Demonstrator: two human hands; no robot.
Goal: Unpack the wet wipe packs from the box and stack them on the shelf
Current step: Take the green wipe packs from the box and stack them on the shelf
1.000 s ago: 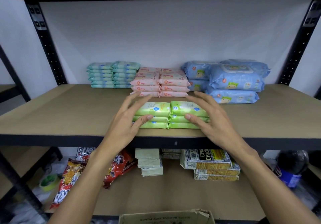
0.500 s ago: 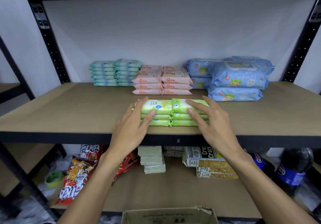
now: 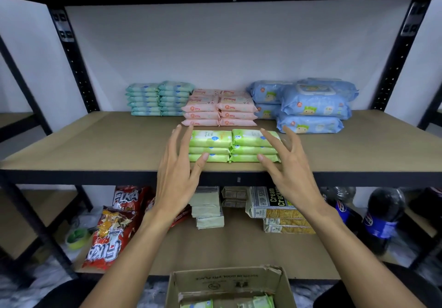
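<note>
Two side-by-side stacks of green wet wipe packs [image 3: 233, 145], each three high, sit near the front edge of the brown shelf [image 3: 95, 145]. My left hand [image 3: 178, 171] is at the left stack's end, fingers spread, thumb tip touching the bottom pack. My right hand [image 3: 288, 166] is spread at the right stack's end, thumb against the bottom pack. Neither hand holds anything. Below, the open cardboard box [image 3: 229, 283] shows more green packs [image 3: 256, 302] inside.
Behind the green stacks stand teal packs [image 3: 159, 99], pink packs [image 3: 218, 108] and large blue packs [image 3: 311, 107]. The lower shelf carries red snack bags [image 3: 112, 231], cracker boxes [image 3: 277, 208], pale packets [image 3: 208, 208] and dark soda bottles [image 3: 380, 217]. Black uprights frame both sides.
Both hands have slid back off the tops of the green stacks to their front outer ends, fingers spread wider. The view has tilted down, showing more of the box.
</note>
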